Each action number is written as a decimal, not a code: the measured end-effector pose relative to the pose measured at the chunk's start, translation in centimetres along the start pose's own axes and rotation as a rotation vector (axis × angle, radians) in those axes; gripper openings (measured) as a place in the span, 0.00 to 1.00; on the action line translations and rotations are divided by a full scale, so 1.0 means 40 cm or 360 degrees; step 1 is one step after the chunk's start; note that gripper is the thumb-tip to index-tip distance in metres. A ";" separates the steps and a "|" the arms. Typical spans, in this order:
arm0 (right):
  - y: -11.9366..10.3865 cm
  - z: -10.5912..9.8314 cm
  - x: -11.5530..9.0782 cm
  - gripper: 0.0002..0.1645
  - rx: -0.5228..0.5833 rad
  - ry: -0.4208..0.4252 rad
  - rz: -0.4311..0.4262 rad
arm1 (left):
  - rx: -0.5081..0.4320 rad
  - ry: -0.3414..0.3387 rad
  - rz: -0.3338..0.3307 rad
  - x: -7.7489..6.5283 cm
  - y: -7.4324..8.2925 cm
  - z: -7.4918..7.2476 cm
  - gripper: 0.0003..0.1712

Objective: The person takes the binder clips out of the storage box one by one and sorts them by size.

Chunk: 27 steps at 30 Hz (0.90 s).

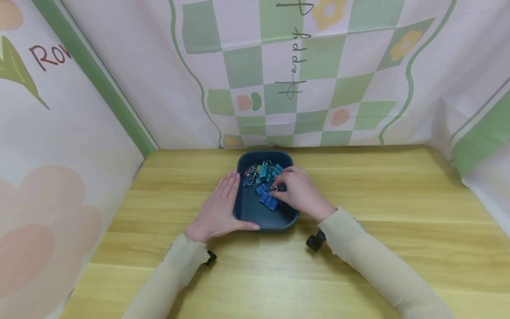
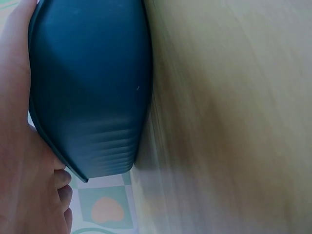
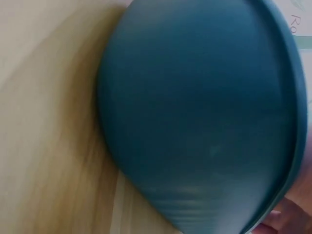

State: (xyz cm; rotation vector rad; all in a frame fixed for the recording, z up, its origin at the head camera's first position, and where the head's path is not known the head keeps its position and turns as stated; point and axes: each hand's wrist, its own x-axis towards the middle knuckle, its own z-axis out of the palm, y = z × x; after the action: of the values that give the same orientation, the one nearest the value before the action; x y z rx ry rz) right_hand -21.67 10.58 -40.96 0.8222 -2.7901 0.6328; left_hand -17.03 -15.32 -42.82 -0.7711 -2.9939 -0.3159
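Observation:
A dark blue tray (image 1: 250,213) sits on the table with binder clips inside. My left hand (image 1: 218,208) rests along the tray's left rim, fingers straight and thumb stretched along the near edge. Over the tray's right side, my right hand (image 1: 299,191) pinches a small black binder clip (image 1: 280,188) with silver handles between thumb and fingers. Just left of it lie several blue binder clips (image 1: 268,201). Teal binder clips (image 1: 264,173) are heaped with smaller ones toward the far end. Both wrist views are mostly filled by the tray's outer wall (image 2: 92,78), and the held clip is hidden there.
The wooden table (image 1: 382,212) extends around the tray on all sides. Behind it hangs a green-and-white checked cloth (image 1: 279,97). Another printed cloth (image 1: 71,146) stands along the left edge. A black strap device (image 1: 315,241) hangs under the right wrist.

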 end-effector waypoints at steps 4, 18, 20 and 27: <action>-0.005 0.000 -0.004 0.07 0.0092 -0.0060 -0.0043 | -0.0011 -0.0009 -0.0004 0.000 0.001 -0.002 0.84; -0.018 -0.001 -0.018 0.11 0.0218 -0.0188 -0.0028 | -0.0024 -0.0032 -0.0012 -0.001 0.004 -0.006 0.84; -0.018 -0.001 -0.019 0.10 0.0243 -0.0183 -0.0028 | -0.0023 -0.0036 -0.0014 -0.001 0.004 -0.007 0.84; -0.018 -0.019 -0.021 0.16 0.0472 -0.0103 0.0073 | -0.0046 -0.0051 -0.0014 -0.001 0.004 -0.007 0.84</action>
State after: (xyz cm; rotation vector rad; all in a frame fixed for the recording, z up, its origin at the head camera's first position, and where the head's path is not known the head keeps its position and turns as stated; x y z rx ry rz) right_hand -20.54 10.75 -40.26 0.8440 -2.8193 1.0653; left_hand -16.93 -15.26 -42.50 -0.7729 -3.0298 -0.3511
